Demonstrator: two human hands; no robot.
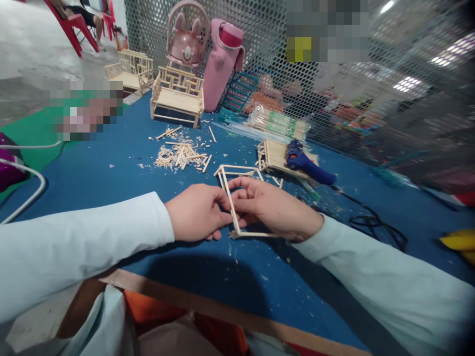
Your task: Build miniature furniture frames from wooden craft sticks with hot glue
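Note:
A small open frame of thin wooden sticks (237, 228) stands on the blue tabletop in front of me. My left hand (196, 211) pinches its left side from outside, thumb and fingers on the upright stick. Reaching in from the right, my right hand (272, 207) has its fingers closed at the same stick and hides part of the frame. Just beyond lies a blue glue gun (311, 168), resting on a small slatted wooden piece (272, 154). A heap of loose sticks and scraps (181, 154) lies beyond my left hand.
Two miniature stick benches (178, 96) (129, 74) stand at the back left. A pink bottle (220, 69), a teal basket (241, 94) and bagged sticks (276, 123) line the metal mesh (260, 44). A black cord (367, 222) coils at right; a white cable (33, 198) runs at left.

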